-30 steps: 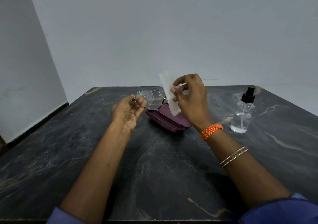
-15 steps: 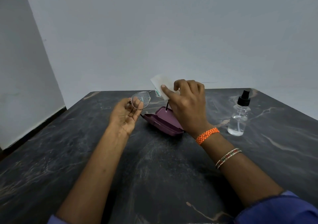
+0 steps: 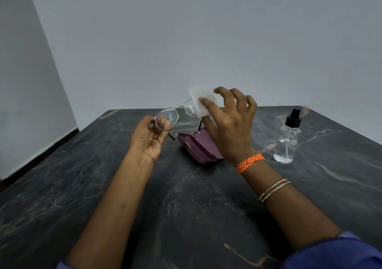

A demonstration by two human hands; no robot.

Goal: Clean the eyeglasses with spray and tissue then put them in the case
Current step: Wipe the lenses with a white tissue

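Thin metal-framed eyeglasses hang above the dark table, with droplets on the left lens. My left hand pinches the frame at that lens's outer edge. My right hand pinches a white tissue over the other lens, thumb pressed on the tissue's front. A purple glasses case lies open on the table just below and behind both hands. A clear spray bottle with a black nozzle stands upright to the right of my right hand.
The dark marble-patterned table spreads wide in front of the case. Pale walls close in behind and to the left, with the table's left edge running near the wall.
The tissue has shifted from hanging beside the glasses to lying over the right lens. Both hands rose slightly, and my right hand's fingers spread out.
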